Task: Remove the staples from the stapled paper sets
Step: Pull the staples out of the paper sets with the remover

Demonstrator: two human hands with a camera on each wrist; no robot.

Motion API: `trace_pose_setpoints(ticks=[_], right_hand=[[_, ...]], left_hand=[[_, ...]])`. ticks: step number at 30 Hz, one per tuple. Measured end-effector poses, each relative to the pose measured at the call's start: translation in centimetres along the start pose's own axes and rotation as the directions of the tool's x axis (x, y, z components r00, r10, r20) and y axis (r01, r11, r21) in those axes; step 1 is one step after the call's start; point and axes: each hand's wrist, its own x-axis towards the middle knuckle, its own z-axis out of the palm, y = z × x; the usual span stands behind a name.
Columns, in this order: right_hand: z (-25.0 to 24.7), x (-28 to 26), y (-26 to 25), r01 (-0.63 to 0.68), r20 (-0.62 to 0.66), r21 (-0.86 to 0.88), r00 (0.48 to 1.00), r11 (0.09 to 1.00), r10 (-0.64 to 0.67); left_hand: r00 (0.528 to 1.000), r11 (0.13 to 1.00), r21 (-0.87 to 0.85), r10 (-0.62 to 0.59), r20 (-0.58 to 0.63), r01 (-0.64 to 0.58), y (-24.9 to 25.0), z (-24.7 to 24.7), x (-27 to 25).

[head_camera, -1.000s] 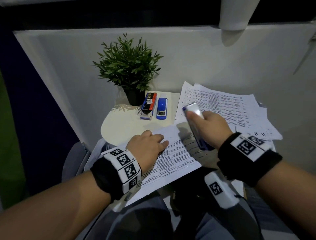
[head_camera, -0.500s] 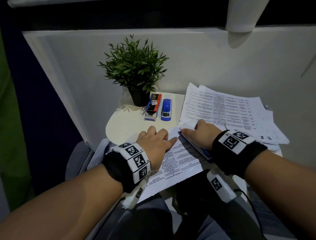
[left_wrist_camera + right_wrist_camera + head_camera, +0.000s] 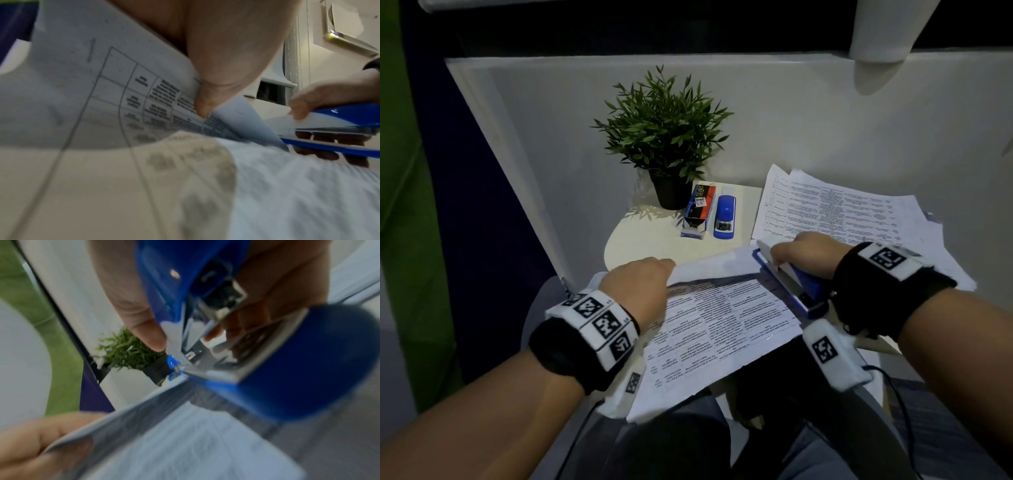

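Since half a second ago, the left hand (image 3: 640,287) has left its flat rest on the paper set (image 3: 722,329) and folded the top sheet's far edge over, while the right hand (image 3: 804,253) has brought the stapler (image 3: 787,281) to the set's far right corner. From the head view, loose sheets (image 3: 835,212) lie beyond the right fingers on the tabletop (image 3: 654,240), so some sets look finished; this one seems still bound. At the left wrist, fingers (image 3: 205,104) pinch the lifted sheet, a staple (image 3: 239,112) just beside them. At the right wrist, fingers (image 3: 148,331) are wrapped around the stapler, its jaw at the paper's edge.
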Motion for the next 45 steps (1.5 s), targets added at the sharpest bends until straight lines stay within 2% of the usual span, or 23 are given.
trace_pose_setpoints(ticks=[2, 4, 6, 9, 11, 15, 16, 19, 20, 21, 23, 25, 26, 28, 30, 34, 39, 42, 45], right_hand=[[-1.4, 0.4, -0.6, 0.015, -0.076, 0.015, 0.997, 1.000, -0.014], [-2.8, 1.2, -1.3, 0.018, -0.158, -0.070, 0.987, 0.997, -0.029], [-3.6, 2.0, -1.8, 0.001, -0.172, -0.199, 0.984, 0.980, -0.036], [-3.4, 2.4, -1.7, -0.042, -0.143, -0.511, 0.989, 0.858, -0.036], [-3.0, 2.5, -1.5, -0.048, -0.115, -0.585, 0.993, 0.809, -0.024], [-3.3, 1.5, -2.6, -0.042, -0.115, -0.495, 0.993, 0.868, -0.017], [-3.4, 0.9, -3.3, -0.033, -0.140, -0.518, 0.989, 0.855, -0.047], [-2.8, -1.3, -6.1, 0.061, -0.180, -0.615, 0.960, 0.786, -0.216], [-1.8, -2.0, -7.2, 0.136, -0.150, -0.593, 0.950, 0.794, -0.275], [-0.5, -2.5, -8.2, 0.234, -0.100, -0.556, 0.933, 0.797, -0.344], [3.1, -3.1, -9.7, 0.435, -0.004, -0.491, 0.865, 0.755, -0.501], [6.8, -2.8, -11.0, 0.581, 0.080, -0.456, 0.781, 0.674, -0.620], [8.6, -2.4, -11.5, 0.627, 0.123, -0.461, 0.746, 0.628, -0.654], [11.5, -1.3, -12.1, 0.673, 0.203, -0.474, 0.711, 0.568, -0.673], [13.6, -0.1, -12.1, 0.692, 0.244, -0.484, 0.694, 0.535, -0.677], [15.3, 1.6, -11.7, 0.686, 0.295, -0.571, 0.685, 0.451, -0.667], [15.4, 1.6, -11.6, 0.667, 0.314, -0.625, 0.691, 0.406, -0.652], [15.4, 1.7, -11.9, 0.654, 0.349, -0.626, 0.722, 0.424, -0.597], [15.4, 2.0, -12.4, 0.631, 0.378, -0.620, 0.761, 0.466, -0.528]], left_hand=[[0.997, 0.996, -0.034, -0.081, -0.019, 0.080, -1.0, -1.0, -0.6], [0.988, 0.988, -0.064, -0.144, -0.048, 0.141, -2.2, -2.2, -1.2], [0.979, 0.980, -0.114, -0.178, -0.104, 0.166, -3.2, -3.5, -1.9], [0.953, 0.968, -0.198, -0.200, -0.228, 0.155, -4.3, -5.2, -2.8], [0.927, 0.952, -0.260, -0.234, -0.292, 0.159, -4.9, -6.1, -3.6], [0.831, 0.901, -0.400, -0.346, -0.435, 0.166, -7.1, -7.9, -5.3], [0.800, 0.887, -0.426, -0.383, -0.462, 0.178, -8.1, -8.3, -5.8], [0.682, 0.832, -0.507, -0.507, -0.528, 0.226, -12.7, -8.5, -6.7], [0.645, 0.855, -0.436, -0.504, -0.574, 0.280, -15.6, -7.7, -6.7], [0.627, 0.861, -0.387, -0.506, -0.592, 0.329, -19.1, -6.3, -6.7], [0.605, 0.834, -0.399, -0.551, -0.575, 0.381, -22.5, -4.9, -7.6], [0.580, 0.780, -0.438, -0.625, -0.522, 0.446, -20.9, -6.1, -8.2], [0.590, 0.778, -0.429, -0.628, -0.508, 0.459, -20.0, -6.4, -8.4], [0.585, 0.759, -0.472, -0.649, -0.487, 0.449, -19.9, -5.3, -8.5], [0.536, 0.698, -0.539, -0.713, -0.452, 0.473, -20.9, -3.1, -8.3], [0.465, 0.543, -0.683, -0.825, -0.322, 0.489, -23.5, 1.3, -6.7], [0.394, 0.283, -0.819, -0.916, -0.076, 0.500, -24.7, 6.3, -2.8], [0.397, 0.201, -0.868, -0.918, -0.006, 0.453, -24.4, 8.5, -0.2], [0.449, 0.190, -0.888, -0.893, 0.021, 0.419, -24.1, 10.6, 2.3]])
